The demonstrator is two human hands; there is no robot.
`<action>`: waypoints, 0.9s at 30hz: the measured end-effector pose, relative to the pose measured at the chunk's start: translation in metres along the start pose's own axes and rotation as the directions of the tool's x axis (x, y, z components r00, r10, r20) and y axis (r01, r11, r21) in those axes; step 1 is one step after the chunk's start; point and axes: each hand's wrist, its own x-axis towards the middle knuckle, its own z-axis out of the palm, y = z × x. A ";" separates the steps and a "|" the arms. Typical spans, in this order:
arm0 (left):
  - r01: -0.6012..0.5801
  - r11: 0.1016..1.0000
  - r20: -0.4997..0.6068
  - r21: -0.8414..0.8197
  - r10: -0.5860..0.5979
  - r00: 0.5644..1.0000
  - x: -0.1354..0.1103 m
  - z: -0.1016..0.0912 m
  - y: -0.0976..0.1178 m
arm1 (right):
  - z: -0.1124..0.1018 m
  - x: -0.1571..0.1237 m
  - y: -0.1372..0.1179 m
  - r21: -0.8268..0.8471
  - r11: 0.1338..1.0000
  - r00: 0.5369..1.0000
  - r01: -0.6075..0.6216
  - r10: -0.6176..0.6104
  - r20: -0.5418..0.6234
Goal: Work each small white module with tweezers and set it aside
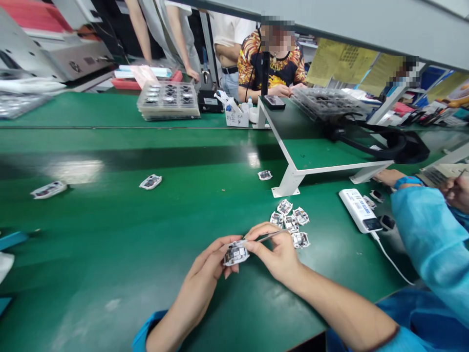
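Between the thumb and fingers of my left hand (205, 269) is a small white electronic module (236, 253), its circuit parts facing up. My right hand (276, 254) is closed in a pinch around thin metal tweezers (270, 235), whose tip end is hidden by my fingers at the module's upper right edge. Just beyond my right hand, several similar modules lie in a loose cluster, among them one module (301, 239) close to my knuckles. A lone module (264, 175) rests farther back, near the white stand's foot.
Two modules lie apart on the green table, one module (151, 182) and another module (49, 189). A white-legged stand (287, 183) bears a black headset (381, 142). A white power bank (357, 210) with a cable sits right, beside a co-worker's blue sleeve (425, 234). Stacked trays (168, 105) stand behind.
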 end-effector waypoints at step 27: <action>0.040 0.999 0.010 -0.022 -0.040 0.999 -0.001 -0.003 0.002 | 0.000 0.003 -0.003 -0.119 0.936 0.943 0.331 -0.321 0.092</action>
